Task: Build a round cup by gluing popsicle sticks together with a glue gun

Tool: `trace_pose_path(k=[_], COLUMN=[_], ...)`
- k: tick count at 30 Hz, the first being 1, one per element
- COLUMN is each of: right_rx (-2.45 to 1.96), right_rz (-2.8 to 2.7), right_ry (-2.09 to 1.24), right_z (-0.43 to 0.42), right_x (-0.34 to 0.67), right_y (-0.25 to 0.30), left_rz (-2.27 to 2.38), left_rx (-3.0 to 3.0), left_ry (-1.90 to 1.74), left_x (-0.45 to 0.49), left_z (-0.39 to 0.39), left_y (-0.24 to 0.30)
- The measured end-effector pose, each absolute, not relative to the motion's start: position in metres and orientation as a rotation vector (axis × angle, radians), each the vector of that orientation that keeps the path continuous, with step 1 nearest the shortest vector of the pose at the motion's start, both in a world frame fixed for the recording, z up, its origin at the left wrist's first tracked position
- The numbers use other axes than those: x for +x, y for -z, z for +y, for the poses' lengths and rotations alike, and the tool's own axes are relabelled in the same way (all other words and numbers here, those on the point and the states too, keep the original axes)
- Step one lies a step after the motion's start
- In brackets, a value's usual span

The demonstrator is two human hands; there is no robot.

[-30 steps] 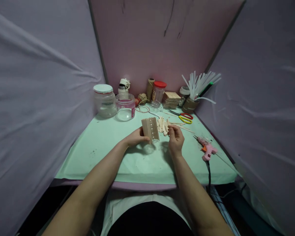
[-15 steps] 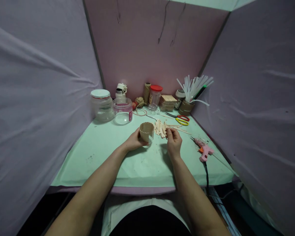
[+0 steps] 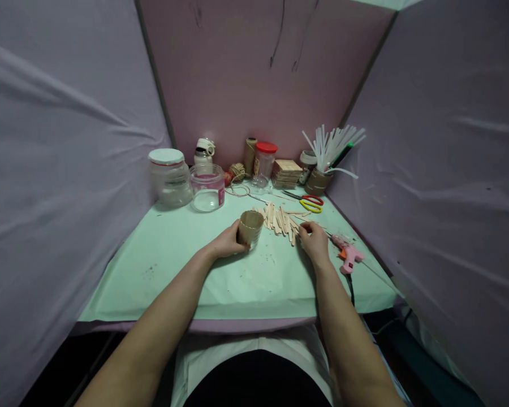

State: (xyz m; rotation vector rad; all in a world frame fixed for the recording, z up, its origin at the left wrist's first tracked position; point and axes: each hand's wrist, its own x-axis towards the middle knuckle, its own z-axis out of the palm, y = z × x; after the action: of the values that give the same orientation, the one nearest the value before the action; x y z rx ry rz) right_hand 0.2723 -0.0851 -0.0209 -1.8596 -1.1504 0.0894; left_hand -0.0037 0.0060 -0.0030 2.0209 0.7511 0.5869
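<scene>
head view: left hand (image 3: 229,241) holds cup (image 3: 250,227); pink jar label (image 3: 221,196) unreadably small.

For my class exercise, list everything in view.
Cup: 1, brownish, held
Sticks: many, pale, centre
Scissors: 1, red-yellow handles, beyond sticks
Glue gun: 1, pink, right
Large jar: 1, clear, left
Tub: 1, clear, left
Bottle: 1, whitish, back
Twine ball: 1, tan, back
Roll: 1, brown, back
Red-lidded jar: 1, clear, back
Stack: 1, tan, back
Small jar: 1, dark, back
Holder: 1, brown, back right
Rods: many, white, in holder
Tabletop: 1, mint, middle
Walls: 3, purplish, surrounding
Left hand: 1, bare, around cup
Right hand: 1, bare, at sticks
</scene>
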Motion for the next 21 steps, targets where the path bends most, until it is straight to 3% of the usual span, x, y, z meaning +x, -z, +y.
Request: trace_pose_path(k=[6, 10, 16, 21], right_rx=[-2.236, -2.393, -2.408, -2.323], right_rz=[-1.199, -1.241, -1.172, -1.089], right_ry=[0.101, 0.060, -0.098, -0.033], right_z=[-0.099, -0.105, -0.108, -0.119], right_x=[0.263, 0.257, 0.255, 0.250], right_y=[0.022, 0.021, 0.020, 0.019], left_rz=[0.694, 0.746, 0.783, 0.709], left_rx=[1.932, 1.946, 1.940, 1.897], left_ry=[-0.765, -0.759, -0.723, -0.729], left_x=[-0.001, 0.001, 0.000, -0.006], left_z=[0.004, 0.003, 0.006, 0.005], left_y=[0.006, 0.007, 0.011, 0.009])
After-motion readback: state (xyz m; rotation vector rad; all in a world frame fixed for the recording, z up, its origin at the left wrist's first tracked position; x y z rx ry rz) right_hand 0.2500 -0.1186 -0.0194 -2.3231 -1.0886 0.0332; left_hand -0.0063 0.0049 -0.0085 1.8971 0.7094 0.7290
